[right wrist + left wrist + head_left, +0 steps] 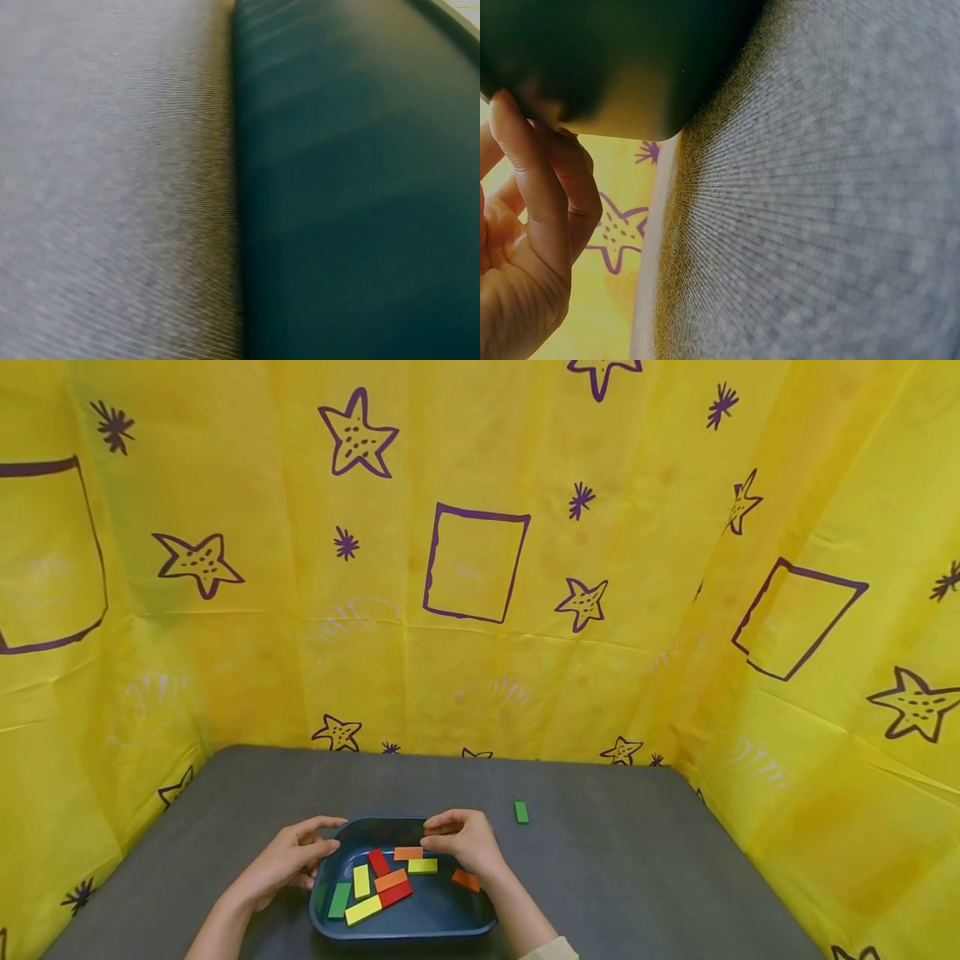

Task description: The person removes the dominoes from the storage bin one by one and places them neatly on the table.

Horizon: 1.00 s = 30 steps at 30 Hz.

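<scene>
A dark teal tray [450,920] with raised walls stands on the grey surface in the head view. Several small rectangular blocks lie in it: a green block [339,901], yellow ones such as this yellow block [362,882], a red block [378,862] and an orange block [465,881]. My left hand [288,860] holds the tray's left rim, thumb over the edge and fingers outside. Above the right part of the tray is my right hand [468,842], thumb and fingertips close together near the orange block [408,853]. Whether they pinch something is not clear; the right wrist view shows only the tray's outer wall [360,210].
One green block [521,812] lies outside the tray, beyond it to the right. Yellow cloth [480,693] with purple stars and squares hangs behind the grey table [630,868] and along both sides.
</scene>
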{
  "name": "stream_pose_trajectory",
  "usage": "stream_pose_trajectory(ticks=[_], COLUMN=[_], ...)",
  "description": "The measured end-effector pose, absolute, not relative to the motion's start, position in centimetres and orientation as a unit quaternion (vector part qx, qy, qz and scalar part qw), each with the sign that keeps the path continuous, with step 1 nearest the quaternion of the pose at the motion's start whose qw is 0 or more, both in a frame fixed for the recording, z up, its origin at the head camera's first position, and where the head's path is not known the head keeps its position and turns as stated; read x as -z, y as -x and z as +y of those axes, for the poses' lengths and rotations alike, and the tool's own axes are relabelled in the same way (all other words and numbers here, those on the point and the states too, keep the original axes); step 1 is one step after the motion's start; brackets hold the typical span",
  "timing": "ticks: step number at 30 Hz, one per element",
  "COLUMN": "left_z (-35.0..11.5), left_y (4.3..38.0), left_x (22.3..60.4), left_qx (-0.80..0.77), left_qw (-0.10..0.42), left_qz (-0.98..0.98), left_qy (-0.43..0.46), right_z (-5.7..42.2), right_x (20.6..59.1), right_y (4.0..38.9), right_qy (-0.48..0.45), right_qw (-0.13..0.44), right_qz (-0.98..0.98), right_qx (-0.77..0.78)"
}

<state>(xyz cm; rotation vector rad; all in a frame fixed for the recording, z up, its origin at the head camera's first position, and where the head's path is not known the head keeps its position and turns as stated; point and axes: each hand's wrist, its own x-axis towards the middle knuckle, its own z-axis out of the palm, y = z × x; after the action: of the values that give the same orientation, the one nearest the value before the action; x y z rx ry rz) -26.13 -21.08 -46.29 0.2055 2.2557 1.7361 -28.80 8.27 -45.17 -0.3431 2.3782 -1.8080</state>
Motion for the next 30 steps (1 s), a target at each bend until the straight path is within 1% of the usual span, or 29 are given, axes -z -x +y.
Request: stream_pose_trajectory(ticks=[17, 30], left_z=[-21.17, -21.03], left_y=[26.29, 26.21], left_x=[46.56, 46.46], left_qx=[-0.6, -0.601], left_qw=[0.143, 0.143], left_qz=[0.784, 0.784], left_qy=[-0.066, -0.059], right_z=[8.21, 8.1], right_x=[45.87, 45.95], right_y=[28.41, 28.49], right_qy=[0.107, 0.116], right_qw=[0.047, 0.071], right_qz=[0.833, 0.856], right_qx=[0.541, 0.498])
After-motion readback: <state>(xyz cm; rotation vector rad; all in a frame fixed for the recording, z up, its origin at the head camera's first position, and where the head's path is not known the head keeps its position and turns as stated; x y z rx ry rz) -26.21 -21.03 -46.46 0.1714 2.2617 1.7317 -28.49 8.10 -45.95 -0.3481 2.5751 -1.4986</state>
